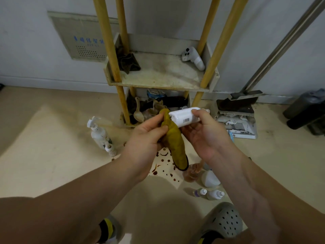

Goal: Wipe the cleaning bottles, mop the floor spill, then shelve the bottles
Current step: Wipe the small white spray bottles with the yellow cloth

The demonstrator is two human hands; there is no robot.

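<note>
Head view: left hand [146, 138] grips cloth [175, 145], right hand [209, 138] bottle [184, 118], near shelf edge [158, 85].

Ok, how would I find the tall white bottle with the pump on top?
Start at the grey shelf rack with yellow poles against the wall, then look at the floor just left of its bottom tier. The tall white plastic pump bottle stands there, next to a shorter speckled white bottle. Its long white pump head on top sets it apart from that neighbour.
</note>
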